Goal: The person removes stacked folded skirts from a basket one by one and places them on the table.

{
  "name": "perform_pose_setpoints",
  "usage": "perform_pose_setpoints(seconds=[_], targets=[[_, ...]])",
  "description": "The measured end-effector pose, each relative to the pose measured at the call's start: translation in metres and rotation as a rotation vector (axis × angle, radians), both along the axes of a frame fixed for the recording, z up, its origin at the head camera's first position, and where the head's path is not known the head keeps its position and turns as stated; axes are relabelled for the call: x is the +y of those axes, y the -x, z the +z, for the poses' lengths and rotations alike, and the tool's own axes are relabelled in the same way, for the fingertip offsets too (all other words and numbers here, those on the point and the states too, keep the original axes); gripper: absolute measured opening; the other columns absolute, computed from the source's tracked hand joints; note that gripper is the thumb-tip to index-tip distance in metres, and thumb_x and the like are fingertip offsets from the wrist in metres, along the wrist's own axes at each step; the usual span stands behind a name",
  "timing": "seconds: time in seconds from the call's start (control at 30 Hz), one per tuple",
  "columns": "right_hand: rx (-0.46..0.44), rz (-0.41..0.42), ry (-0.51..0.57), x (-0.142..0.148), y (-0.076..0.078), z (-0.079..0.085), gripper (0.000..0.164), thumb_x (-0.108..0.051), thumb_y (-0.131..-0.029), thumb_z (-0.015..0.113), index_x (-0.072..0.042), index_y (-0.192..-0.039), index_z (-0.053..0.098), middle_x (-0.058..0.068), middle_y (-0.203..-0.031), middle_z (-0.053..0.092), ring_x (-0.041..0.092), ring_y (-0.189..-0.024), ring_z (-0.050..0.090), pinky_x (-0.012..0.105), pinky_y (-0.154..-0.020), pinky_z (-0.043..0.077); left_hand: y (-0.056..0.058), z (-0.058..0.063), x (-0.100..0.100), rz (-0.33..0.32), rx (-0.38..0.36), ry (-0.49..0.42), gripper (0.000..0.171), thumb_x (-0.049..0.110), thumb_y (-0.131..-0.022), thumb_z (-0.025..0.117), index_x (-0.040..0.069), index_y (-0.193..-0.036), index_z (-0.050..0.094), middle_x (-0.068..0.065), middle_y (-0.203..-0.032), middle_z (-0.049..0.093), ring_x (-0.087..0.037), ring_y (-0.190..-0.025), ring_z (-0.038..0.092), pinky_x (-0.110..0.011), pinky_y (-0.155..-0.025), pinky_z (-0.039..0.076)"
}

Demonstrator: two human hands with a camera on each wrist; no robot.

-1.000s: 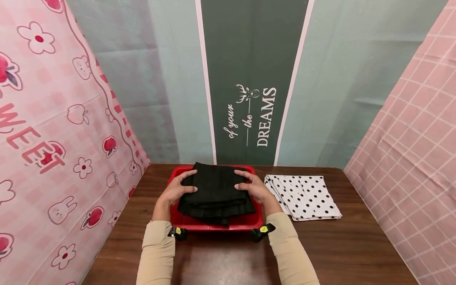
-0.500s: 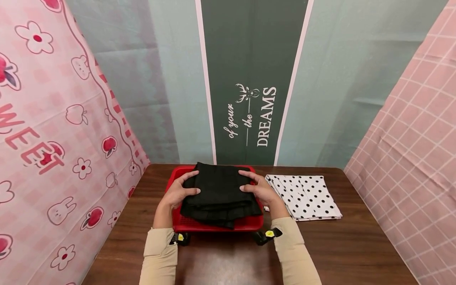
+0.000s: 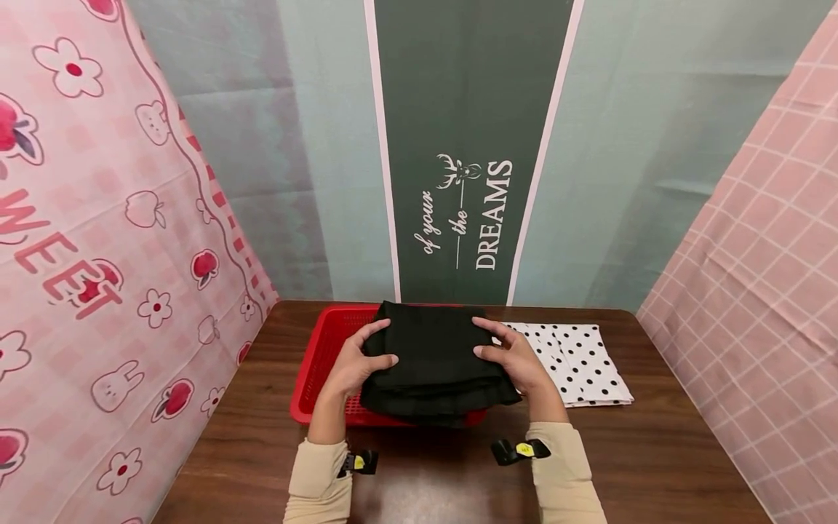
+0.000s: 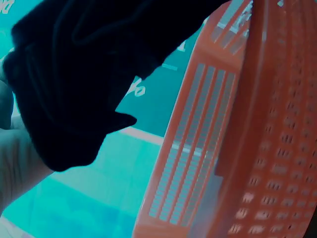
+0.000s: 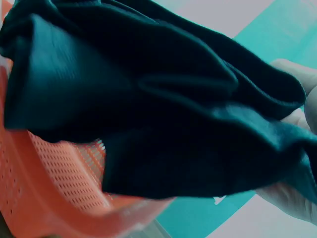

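A folded black cloth [image 3: 432, 349], several layers thick, is held up over the right part of a red plastic basket [image 3: 306, 382]. My left hand [image 3: 350, 364] grips its left edge, thumb on top and the other fingers at the side and beneath. On the opposite edge my right hand [image 3: 520, 362] grips it the same way. Loose folds of the cloth [image 5: 163, 109] hang down in the right wrist view, above the basket's rim [image 5: 124, 218]. From the left wrist, the slatted basket wall [image 4: 190, 144] appears apart from the cloth [image 4: 74, 89]. The kind of garment cannot be told.
A folded white cloth with black dots [image 3: 592, 364] lies on the brown wooden table [image 3: 655, 451], right of the basket and partly behind my right hand. Patterned pink sheets hang at the left [image 3: 131, 276] and right [image 3: 753, 255]; a green curtain [image 3: 314, 182] closes the back.
Both hands have carried the black cloth to the right and up from the basket, baring the basket's left side. The dotted cloth lies where it was.
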State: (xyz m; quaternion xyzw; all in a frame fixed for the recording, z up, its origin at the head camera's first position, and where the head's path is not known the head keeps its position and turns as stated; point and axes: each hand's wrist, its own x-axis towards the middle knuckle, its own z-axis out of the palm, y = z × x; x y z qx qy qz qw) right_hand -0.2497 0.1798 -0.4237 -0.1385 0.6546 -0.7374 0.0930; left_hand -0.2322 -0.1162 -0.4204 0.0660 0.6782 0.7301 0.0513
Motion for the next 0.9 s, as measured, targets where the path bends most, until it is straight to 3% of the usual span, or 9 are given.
perform_pose_setpoints(seconds=[0.2,0.47,0.77,0.9], targets=[[0.017,-0.044,-0.024,0.015,-0.01,-0.001,0.058,0.002,-0.083,0.065,0.002,-0.136,0.043,0.023,-0.133,0.041,0.02,-0.098,0.06,0.033,-0.075,0.052,-0.007,-0.002,0.02,0.023,0.001,-0.02,0.062,-0.006,-0.076,0.07,0.014,-0.132,0.053,-0.015,-0.126,0.049,-0.031,-0.102,0.053,-0.038,-0.079,0.05],[0.07,-0.077,-0.069,0.042,-0.024,0.002,0.056,0.001,-0.084,0.065,0.002,-0.136,0.044,0.021,-0.126,0.047,0.02,-0.094,0.061,0.033,-0.07,0.053,-0.012,-0.01,0.043,-0.018,0.03,-0.022,0.063,-0.003,-0.079,0.069,0.006,-0.137,0.046,-0.019,-0.127,0.048,-0.03,-0.101,0.055,-0.038,-0.08,0.048],[0.121,-0.142,-0.129,0.074,-0.041,-0.001,0.054,0.001,-0.085,0.064,0.005,-0.134,0.044,0.003,-0.126,0.049,0.015,-0.092,0.06,0.03,-0.068,0.053,-0.018,-0.014,0.078,-0.04,0.086,-0.013,0.06,0.004,-0.078,0.073,0.013,-0.133,0.051,-0.016,-0.125,0.049,-0.027,-0.1,0.057,-0.036,-0.079,0.049],[0.12,-0.149,-0.16,0.088,-0.045,-0.003,0.053,0.001,-0.085,0.064,0.004,-0.134,0.044,0.001,-0.122,0.052,0.014,-0.091,0.061,0.03,-0.067,0.053,-0.019,-0.017,0.091,-0.055,0.089,0.008,0.057,0.003,-0.079,0.071,0.011,-0.132,0.052,-0.014,-0.129,0.047,-0.027,-0.101,0.055,-0.038,-0.082,0.047]])
